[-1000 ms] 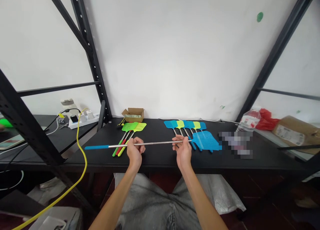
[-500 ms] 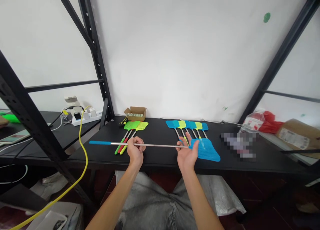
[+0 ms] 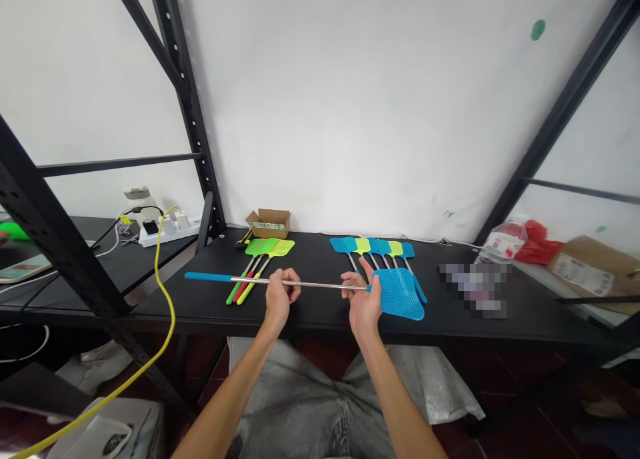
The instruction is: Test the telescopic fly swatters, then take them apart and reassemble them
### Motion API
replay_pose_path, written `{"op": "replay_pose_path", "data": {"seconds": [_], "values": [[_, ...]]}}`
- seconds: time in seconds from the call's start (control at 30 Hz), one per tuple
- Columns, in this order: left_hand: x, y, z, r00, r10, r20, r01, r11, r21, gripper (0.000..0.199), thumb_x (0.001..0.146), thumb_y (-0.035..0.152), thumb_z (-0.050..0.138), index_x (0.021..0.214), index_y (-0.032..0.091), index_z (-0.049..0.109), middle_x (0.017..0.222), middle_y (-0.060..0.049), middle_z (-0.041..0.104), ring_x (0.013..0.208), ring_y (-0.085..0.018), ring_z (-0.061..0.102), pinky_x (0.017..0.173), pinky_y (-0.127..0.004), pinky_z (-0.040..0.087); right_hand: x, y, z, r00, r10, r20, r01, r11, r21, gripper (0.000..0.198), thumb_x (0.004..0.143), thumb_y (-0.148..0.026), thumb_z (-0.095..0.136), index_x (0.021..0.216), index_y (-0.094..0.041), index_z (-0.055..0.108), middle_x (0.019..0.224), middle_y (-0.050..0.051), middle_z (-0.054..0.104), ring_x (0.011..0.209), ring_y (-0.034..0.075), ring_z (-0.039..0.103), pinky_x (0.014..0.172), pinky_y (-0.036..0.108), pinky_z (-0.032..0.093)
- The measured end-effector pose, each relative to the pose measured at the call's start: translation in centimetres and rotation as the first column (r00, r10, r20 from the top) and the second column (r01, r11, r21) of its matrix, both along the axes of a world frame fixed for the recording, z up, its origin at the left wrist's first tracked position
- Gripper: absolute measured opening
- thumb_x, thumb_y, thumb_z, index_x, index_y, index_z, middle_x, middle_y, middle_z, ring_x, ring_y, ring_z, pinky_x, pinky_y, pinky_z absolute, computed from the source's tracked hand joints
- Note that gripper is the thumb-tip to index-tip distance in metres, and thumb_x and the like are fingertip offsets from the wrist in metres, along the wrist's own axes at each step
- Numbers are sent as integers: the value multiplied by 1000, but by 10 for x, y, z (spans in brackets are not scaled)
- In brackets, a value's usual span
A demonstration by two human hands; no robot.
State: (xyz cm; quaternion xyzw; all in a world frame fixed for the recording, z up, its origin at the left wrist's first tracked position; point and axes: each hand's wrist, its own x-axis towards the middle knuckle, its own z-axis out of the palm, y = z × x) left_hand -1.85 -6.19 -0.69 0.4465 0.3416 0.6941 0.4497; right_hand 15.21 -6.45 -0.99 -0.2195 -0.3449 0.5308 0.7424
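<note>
A blue fly swatter (image 3: 401, 294) with a silver telescopic rod is held level above the table's front part, its blue grip pointing left. My left hand (image 3: 281, 299) is closed around the rod near its middle. At the neck of the swatter, my right hand (image 3: 364, 302) grips with the thumb beside the blue mesh head, its index finger stretched out. Behind my left hand lie several green and yellow fly swatters (image 3: 270, 247) with green, red and yellow grips. Beyond my right hand, several blue and yellow fly swatters (image 3: 364, 246) lie in a row, their grips partly hidden.
An open cardboard box (image 3: 270, 224) stands against the wall on the black table (image 3: 320, 319). A yellow cable (image 3: 167, 292) hangs past the left end, near a power strip (image 3: 170, 232). At right are a plastic bottle (image 3: 503, 240), a red bag (image 3: 537, 241) and a brown package (image 3: 583, 266).
My left hand has slid right along the rod, and my right hand has shifted left with the mesh head. The rod between grip and head looks shorter, and the head has turned slightly.
</note>
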Motion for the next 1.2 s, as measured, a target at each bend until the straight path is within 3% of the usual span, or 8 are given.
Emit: {"op": "replay_pose_path", "data": {"seconds": [0.1,0.27,0.43,0.53,0.77,1.03,1.2], "values": [[5,-4,1,986,-87,-142,86,996,-16,51,91,48,35,55,17,54,42,-1,40,39,-10,32,41,-23,18,-1,1,-1,997,64,33,-64,998,-3,49,91,-56,38,121,-23,58,77,4,69,57,15,54,55,29,40],[4,-4,1,970,-199,-141,191,979,-66,53,88,56,42,55,16,58,40,1,37,38,-9,30,40,-23,16,7,4,-5,996,71,-47,-74,995,-66,46,88,-58,44,108,-22,63,68,1,63,51,13,52,52,29,39],[-5,-1,3,984,17,179,-16,1000,-7,54,88,56,36,50,19,47,36,4,26,34,-7,20,39,-23,15,14,7,-7,977,-39,-209,19,995,-99,41,87,-56,48,101,-21,64,64,-2,57,48,11,45,48,27,37],[-6,-1,3,967,99,236,-104,994,11,57,89,56,32,46,20,42,37,4,23,35,-7,19,40,-24,16,14,6,-6,983,-50,-175,35,995,-91,42,87,-58,47,101,-22,63,62,-3,54,46,11,44,48,28,36],[-4,1,-4,987,148,66,-150,989,16,55,91,53,31,47,21,37,41,3,24,38,-10,19,42,-26,10,13,4,-5,987,-86,-136,75,994,-81,44,87,-58,44,98,-20,63,57,-3,54,46,12,44,49,28,36],[12,-10,3,974,3,-228,5,999,34,57,95,50,27,48,20,39,43,0,31,43,-12,26,45,-27,16,4,6,-3,999,23,-31,-25,997,-76,46,88,-57,40,100,-19,63,68,3,66,47,13,50,47,27,36],[18,-10,0,923,-122,-365,140,990,22,54,95,46,38,48,20,45,47,-1,38,47,-14,34,48,-27,24,-2,9,-3,984,128,126,-118,990,-82,47,89,-58,40,101,-20,65,73,5,69,52,13,55,49,26,40]]}}
